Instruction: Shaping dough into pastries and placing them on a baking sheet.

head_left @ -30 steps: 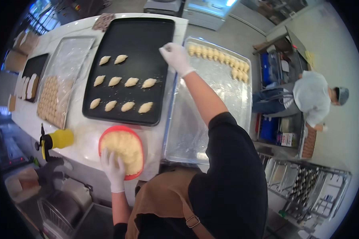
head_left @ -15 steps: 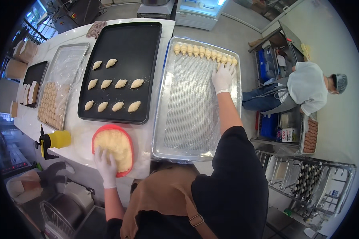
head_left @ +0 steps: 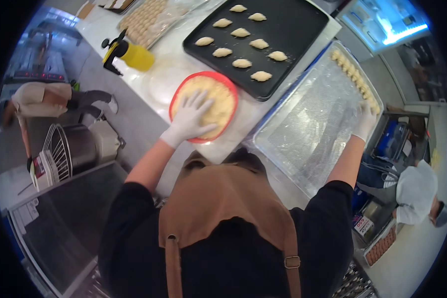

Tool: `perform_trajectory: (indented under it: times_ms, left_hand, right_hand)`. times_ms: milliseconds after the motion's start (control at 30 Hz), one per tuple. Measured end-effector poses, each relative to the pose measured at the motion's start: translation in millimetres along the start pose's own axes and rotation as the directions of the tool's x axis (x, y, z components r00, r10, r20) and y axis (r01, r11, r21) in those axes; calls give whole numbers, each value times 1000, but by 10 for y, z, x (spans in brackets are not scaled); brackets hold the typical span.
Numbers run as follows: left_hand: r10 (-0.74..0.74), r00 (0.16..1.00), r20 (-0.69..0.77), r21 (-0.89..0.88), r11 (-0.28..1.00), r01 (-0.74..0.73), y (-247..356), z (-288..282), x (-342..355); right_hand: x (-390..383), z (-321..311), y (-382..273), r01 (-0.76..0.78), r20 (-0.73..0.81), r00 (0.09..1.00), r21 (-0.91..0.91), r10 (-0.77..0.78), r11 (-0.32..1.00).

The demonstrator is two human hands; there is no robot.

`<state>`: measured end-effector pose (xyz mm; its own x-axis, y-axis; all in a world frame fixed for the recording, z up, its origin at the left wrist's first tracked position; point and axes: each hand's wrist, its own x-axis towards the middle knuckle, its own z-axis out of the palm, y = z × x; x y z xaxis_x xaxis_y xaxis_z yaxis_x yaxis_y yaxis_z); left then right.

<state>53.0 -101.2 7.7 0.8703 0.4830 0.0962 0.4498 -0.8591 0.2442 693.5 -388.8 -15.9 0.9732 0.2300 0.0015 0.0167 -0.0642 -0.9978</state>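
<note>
My left hand [head_left: 191, 119], in a white glove, lies flat with fingers spread on pale crumbs [head_left: 218, 102] that fill a red bowl [head_left: 235, 94]. At the far right, my gloved right hand [head_left: 365, 121] reaches the near end of a row of small rolled dough pieces [head_left: 352, 74]. Its fingertips touch or nearly touch the last rolls; blur hides whether they grip one. The row lies along the right side of a perforated metal tray [head_left: 303, 124] lined with clear plastic. Several crumb-coated rolls [head_left: 240, 32] sit spaced out on a black baking tray [head_left: 288, 30] beyond the bowl.
A yellow spray bottle [head_left: 136, 57] stands left of the bowl. Behind it is a plastic-covered tray of round dough pieces [head_left: 144, 22]. One co-worker [head_left: 417, 193] is at the right by shelving; another person [head_left: 44, 99] is at the far left, near a mixer [head_left: 77, 149].
The view has turned, so the trays now slant across it. My left hand has moved from the bowl's near left side onto the crumbs, fingers spread. My right hand stays by the row's end.
</note>
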Motion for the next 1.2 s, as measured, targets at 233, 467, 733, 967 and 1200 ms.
perform_trajectory:
  times_ms: [233, 467, 733, 967, 1200]
  left_hand:
    - [279, 960, -22, -45, 959, -280, -225, 110, 550]
    - [298, 918, 260, -230, 943, -241, -281, -227, 316]
    - [-287, 899, -329, -832, 539, -133, -368, -83, -151]
    - [-393, 810, -435, -816, 552, -171, -392, -50, -196]
    - [-423, 821, -383, -831, 545, -107, -338, -21, -196]
  right_hand:
    - [-1285, 1117, -406, -499, 623, 764, 409, 166, 764]
    - [-2982, 2278, -921, -743, 823, 377, -5, 425, 669]
    - [-4221, 3086, -631, 441, 771, 628, -236, -110, 866]
    - [-4674, 2986, -649, 968, 834, 163, -32, -528, 249]
    - [-4682, 3241, -609, 952, 869, 241, -125, -432, 280]
